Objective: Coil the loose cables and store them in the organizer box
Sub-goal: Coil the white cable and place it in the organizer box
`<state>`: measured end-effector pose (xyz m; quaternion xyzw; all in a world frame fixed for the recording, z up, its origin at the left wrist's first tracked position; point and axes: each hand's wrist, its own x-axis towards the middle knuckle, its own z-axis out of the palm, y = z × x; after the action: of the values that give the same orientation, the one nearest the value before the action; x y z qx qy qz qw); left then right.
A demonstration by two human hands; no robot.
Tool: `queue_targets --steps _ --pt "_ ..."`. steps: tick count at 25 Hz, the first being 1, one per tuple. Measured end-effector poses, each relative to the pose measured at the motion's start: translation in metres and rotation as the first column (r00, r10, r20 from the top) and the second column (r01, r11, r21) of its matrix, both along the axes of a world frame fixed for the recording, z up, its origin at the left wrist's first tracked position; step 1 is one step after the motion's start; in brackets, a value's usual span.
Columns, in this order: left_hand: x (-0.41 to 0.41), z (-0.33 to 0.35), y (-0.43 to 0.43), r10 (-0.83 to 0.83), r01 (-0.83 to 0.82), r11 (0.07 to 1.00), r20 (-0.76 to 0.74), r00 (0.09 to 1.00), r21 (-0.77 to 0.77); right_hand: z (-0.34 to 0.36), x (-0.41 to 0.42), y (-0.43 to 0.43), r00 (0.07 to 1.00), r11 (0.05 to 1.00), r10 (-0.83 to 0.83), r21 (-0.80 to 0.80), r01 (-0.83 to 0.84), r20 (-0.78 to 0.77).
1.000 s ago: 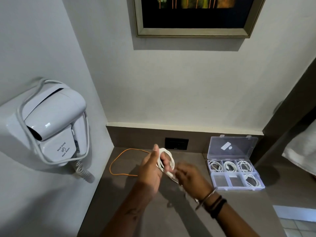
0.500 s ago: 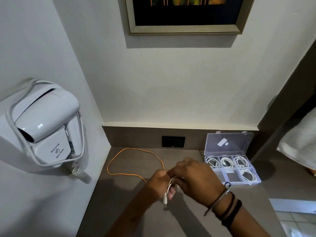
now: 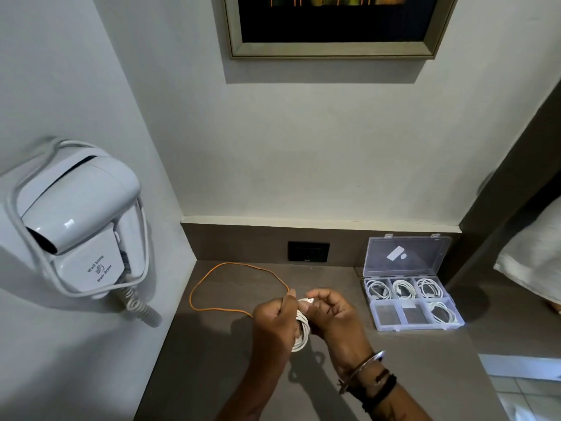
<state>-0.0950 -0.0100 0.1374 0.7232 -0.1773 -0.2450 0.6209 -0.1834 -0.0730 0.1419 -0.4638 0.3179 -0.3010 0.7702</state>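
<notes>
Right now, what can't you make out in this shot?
- White cable coil, head view: its near side is hidden by the left hand and right hand.
- Orange cable: its near end runs behind the left hand.
- Framed picture: its upper part is cut off by the top edge.

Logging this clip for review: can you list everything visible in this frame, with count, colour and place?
white cable: 1, white, coiled, gripped between both hands above the counter
orange cable: 1, orange, loose loop on the counter, left of the hands
organizer box: 1, clear plastic, lid open, right side of the counter by the back wall
stored cables: 4 coils, white, three in the back compartments, one front right
counter: 1, grey-brown
wall socket: 1, black, on the backsplash
hair dryer: 1, white, mounted on the left wall
picture frame: 1, dull gold, upper wall
left hand: 1, closed round the coil
right hand: 1, pinching the cable end; bracelets at the wrist
</notes>
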Motion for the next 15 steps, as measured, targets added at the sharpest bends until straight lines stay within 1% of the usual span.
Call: queue_targets --steps 2,3,5,7,8,10,11,13,14,15 --pt "0.003 -0.005 -0.002 0.085 -0.085 0.996 0.072 0.994 0.004 -0.005 0.005 0.006 0.994 0.997 -0.069 0.020 0.071 -0.090" --pt "0.003 -0.008 -0.003 0.124 -0.124 0.992 0.079 0.989 -0.007 -0.005 0.006 0.007 0.988 0.997 -0.083 -0.016 0.081 -0.133" --pt "0.006 -0.011 -0.005 0.145 -0.144 0.988 0.020 0.989 -0.057 -0.003 0.006 0.007 0.976 0.980 -0.057 -0.200 0.014 -0.212" --pt "0.007 -0.015 -0.007 0.105 -0.104 0.990 0.003 0.994 -0.098 0.002 0.004 0.007 0.954 0.920 -0.027 -0.381 -0.093 -0.298" --pt "0.009 -0.016 -0.009 0.099 -0.095 0.991 0.031 0.995 -0.096 0.003 0.002 0.006 0.944 0.902 0.003 -0.407 -0.146 -0.330" --pt "0.010 -0.018 -0.013 0.100 -0.092 0.994 0.130 0.986 -0.065 0.004 -0.004 0.005 0.922 0.896 0.078 -0.378 -0.230 -0.378" --pt "0.010 -0.018 -0.014 0.099 -0.092 0.995 0.180 0.979 -0.047 0.004 -0.007 0.006 0.909 0.881 0.094 -0.391 -0.265 -0.405" --pt "0.007 -0.021 -0.018 0.067 -0.065 0.998 0.251 0.966 -0.018 0.000 -0.008 0.006 0.886 0.817 0.018 -0.504 -0.280 -0.463" --pt "0.005 -0.027 -0.021 0.040 -0.042 0.999 0.266 0.963 0.002 -0.004 -0.008 0.006 0.881 0.801 -0.018 -0.535 -0.270 -0.472" --pt "0.002 -0.033 -0.023 -0.001 -0.006 1.000 0.279 0.960 0.025 -0.007 -0.007 0.005 0.882 0.819 -0.040 -0.521 -0.240 -0.469"
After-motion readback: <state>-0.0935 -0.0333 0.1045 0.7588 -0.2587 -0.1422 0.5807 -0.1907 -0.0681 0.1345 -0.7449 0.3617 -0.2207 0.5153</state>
